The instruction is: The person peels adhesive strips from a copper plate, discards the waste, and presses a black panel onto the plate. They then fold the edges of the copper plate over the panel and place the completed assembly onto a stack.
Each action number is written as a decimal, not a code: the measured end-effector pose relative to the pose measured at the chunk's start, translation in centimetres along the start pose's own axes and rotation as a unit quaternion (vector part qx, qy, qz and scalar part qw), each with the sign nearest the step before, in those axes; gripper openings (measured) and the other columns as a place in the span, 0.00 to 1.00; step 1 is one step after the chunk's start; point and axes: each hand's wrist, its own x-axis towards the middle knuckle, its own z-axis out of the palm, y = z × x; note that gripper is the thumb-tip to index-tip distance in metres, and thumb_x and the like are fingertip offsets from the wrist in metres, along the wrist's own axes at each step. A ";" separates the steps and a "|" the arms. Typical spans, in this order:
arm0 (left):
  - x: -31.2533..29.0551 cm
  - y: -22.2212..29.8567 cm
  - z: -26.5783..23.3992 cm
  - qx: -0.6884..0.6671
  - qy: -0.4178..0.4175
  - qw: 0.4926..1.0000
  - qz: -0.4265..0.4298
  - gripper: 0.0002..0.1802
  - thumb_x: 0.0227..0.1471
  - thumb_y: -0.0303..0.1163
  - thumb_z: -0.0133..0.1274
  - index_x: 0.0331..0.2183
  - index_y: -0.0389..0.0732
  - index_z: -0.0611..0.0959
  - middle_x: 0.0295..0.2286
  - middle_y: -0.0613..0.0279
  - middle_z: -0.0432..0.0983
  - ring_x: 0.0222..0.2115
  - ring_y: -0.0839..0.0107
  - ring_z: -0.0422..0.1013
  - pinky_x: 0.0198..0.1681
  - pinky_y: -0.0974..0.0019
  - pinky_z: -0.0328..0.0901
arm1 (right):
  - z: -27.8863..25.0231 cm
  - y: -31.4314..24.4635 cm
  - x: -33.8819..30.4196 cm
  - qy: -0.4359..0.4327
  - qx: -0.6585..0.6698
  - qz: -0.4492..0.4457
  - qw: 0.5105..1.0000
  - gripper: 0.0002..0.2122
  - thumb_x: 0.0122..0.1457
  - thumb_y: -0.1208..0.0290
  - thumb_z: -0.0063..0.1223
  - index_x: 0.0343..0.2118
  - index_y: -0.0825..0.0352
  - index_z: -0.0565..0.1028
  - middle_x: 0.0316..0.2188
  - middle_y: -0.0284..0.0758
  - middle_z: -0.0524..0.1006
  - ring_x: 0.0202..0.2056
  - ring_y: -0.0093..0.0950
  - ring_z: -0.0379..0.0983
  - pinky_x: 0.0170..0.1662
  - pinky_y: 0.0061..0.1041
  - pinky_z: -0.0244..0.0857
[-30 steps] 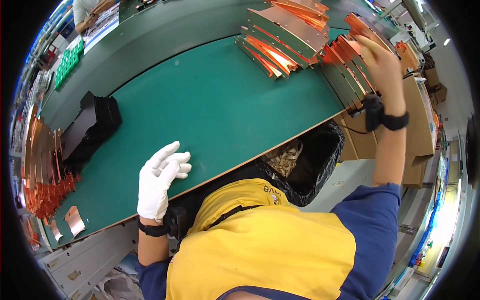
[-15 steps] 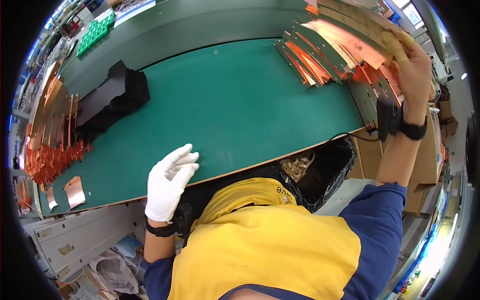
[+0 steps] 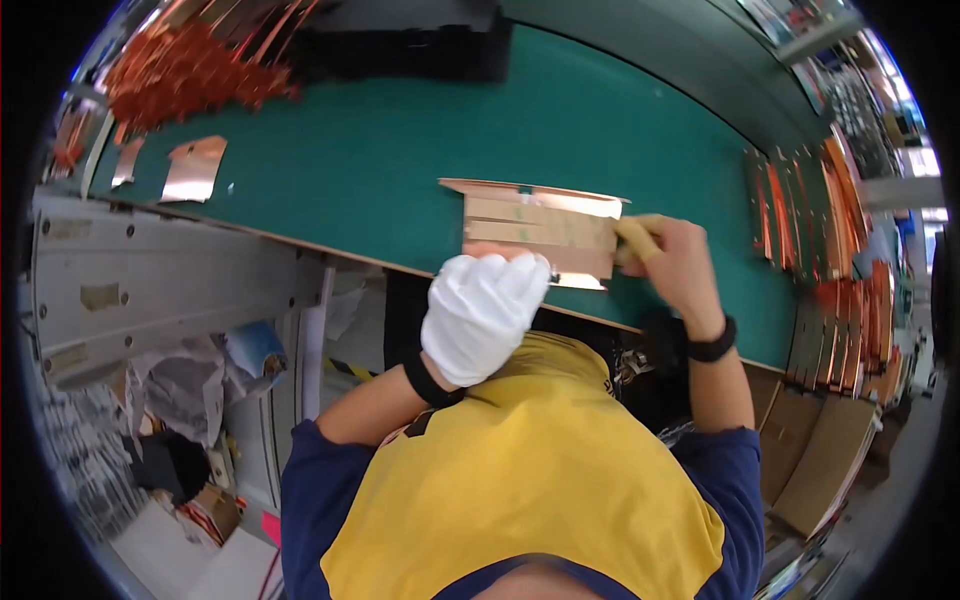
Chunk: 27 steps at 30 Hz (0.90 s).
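Note:
A flat copper plate (image 3: 545,222) with tan tape-like strips along it is at the table's near edge in front of me. My left hand (image 3: 482,315), in a white glove, has curled fingers against its near left edge; the fingertips are partly hidden. My right hand (image 3: 675,262), bare with yellow finger cots, pinches the plate's right end between thumb and fingers. Both wrists wear black bands. Stacked copper plates (image 3: 800,215) stand on edge at the right side of the table.
A black box-like piece (image 3: 405,40) lies at the far left, beside a heap of reddish copper parts (image 3: 190,75). Two small copper pieces, one a bent sheet (image 3: 195,170), lie on the green tabletop (image 3: 330,170). Below right stands a cardboard box (image 3: 825,460).
My right hand has brought the copper plate from the right-hand stack to the table in front of me. My left hand has moved right and closed at the plate. The view has turned left.

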 end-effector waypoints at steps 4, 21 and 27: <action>-1.0 -0.4 1.7 -0.014 0.028 1.000 -0.002 0.14 0.42 0.29 0.53 0.36 0.43 0.80 0.26 0.71 0.67 0.29 0.74 0.65 0.32 0.67 0.60 | 0.2 -3.1 -1.2 0.053 -0.264 -0.207 0.940 0.10 0.60 0.70 0.54 0.39 0.71 0.78 0.27 0.34 0.78 0.24 0.16 0.72 0.28 0.16 0.65; -1.6 -1.1 2.5 -0.050 0.093 0.994 0.028 0.15 0.40 0.28 0.57 0.36 0.43 0.81 0.29 0.71 0.68 0.29 0.74 0.65 0.32 0.68 0.59 | 3.4 2.4 -2.1 0.183 0.106 -0.059 0.976 0.09 0.59 0.73 0.55 0.39 0.72 0.78 0.31 0.31 0.79 0.31 0.19 0.75 0.33 0.18 0.69; -1.9 -0.8 2.8 -0.053 0.084 0.995 0.016 0.14 0.40 0.29 0.60 0.35 0.45 0.82 0.29 0.73 0.69 0.30 0.74 0.66 0.33 0.68 0.59 | 4.8 3.4 -1.5 0.268 0.011 -0.121 0.956 0.07 0.57 0.79 0.55 0.38 0.73 0.78 0.30 0.32 0.80 0.30 0.18 0.75 0.31 0.16 0.68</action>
